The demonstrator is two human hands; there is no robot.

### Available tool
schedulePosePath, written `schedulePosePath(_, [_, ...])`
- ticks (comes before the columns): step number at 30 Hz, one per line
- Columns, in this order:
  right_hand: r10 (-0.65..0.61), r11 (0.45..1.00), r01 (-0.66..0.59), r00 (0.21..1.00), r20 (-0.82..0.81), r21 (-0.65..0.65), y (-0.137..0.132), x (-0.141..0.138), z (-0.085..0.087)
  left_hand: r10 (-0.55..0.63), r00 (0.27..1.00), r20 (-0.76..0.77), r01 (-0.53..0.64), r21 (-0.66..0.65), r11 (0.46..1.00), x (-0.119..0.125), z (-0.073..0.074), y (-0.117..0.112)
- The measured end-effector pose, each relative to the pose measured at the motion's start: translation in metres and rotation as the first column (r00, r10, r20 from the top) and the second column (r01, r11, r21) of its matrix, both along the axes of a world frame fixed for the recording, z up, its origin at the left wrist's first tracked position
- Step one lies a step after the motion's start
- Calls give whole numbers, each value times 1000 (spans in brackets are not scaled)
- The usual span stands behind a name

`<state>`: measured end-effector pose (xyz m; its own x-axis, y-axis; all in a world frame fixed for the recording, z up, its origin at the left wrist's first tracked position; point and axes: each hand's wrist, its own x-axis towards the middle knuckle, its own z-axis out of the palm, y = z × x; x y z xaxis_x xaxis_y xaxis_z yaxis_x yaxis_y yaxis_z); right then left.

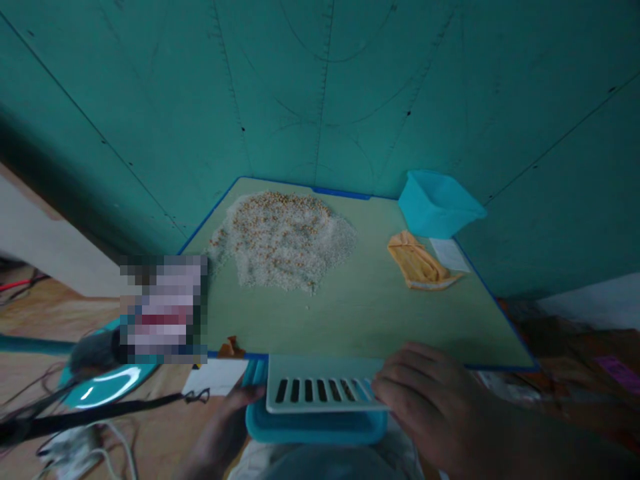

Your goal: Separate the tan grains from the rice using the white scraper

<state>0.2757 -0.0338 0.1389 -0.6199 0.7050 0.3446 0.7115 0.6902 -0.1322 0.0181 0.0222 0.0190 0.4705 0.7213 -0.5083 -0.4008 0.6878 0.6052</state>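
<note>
Close to my body, at the table's near edge, is a blue plastic bin point(317, 430). My left hand point(225, 420) grips its left side, thumb over the rim. Above the bin sits a white slotted plastic piece point(300, 405) with a row of long openings. My right hand point(430, 400) is closed around the right end of this piece, and its thumb is hidden. Through the slots it looks dark, with small brownish bits on the right. Farther off, a spread heap of white grains mixed with orange-brown kernels point(285, 240) lies on the table.
The pale green table point(360, 320) has a blue edge and stands against a green wall. At its back right are a light-blue bin point(440, 203), a folded orange cloth point(420, 263) and a white paper point(449, 255). A stand's dark arm point(145, 402) reaches in from the left.
</note>
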Motion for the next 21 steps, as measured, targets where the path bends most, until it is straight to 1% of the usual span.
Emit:
schedulePosePath(4, [-39, 999, 38, 999, -23, -24, 6, 0, 5, 24, 1000, 7, -24, -24, 999, 0, 3, -1])
schedulePosePath(6, [-62, 998, 61, 997, -43, -7, 13, 5, 9, 20, 1000, 2, -20, -36, 999, -1, 2, -1])
schedulePosePath(9, [-183, 982, 184, 983, -19, 45, 31, 20, 11, 25, 1000, 1, -25, -35, 999, -2, -3, 0])
schedulePosePath(11, [-302, 951, 300, 953, 6, 75, 44, 31, 9, 40, 999, 8, -40, -32, 999, -3, -5, 0])
schedulePosePath(13, [-371, 926, 369, 928, 12, 79, 54, 40, 6, 38, 999, 18, -37, -34, 999, -4, -6, -1])
schedulePosePath(16, [-397, 917, 394, 917, 37, 62, 61, 46, 1, 19, 999, 26, -18, -31, 999, -5, -5, -2])
schedulePosePath(21, [-380, 924, 377, 923, 52, 68, 59, 45, -1, 21, 999, 28, -20, -28, 999, -4, -6, -1])
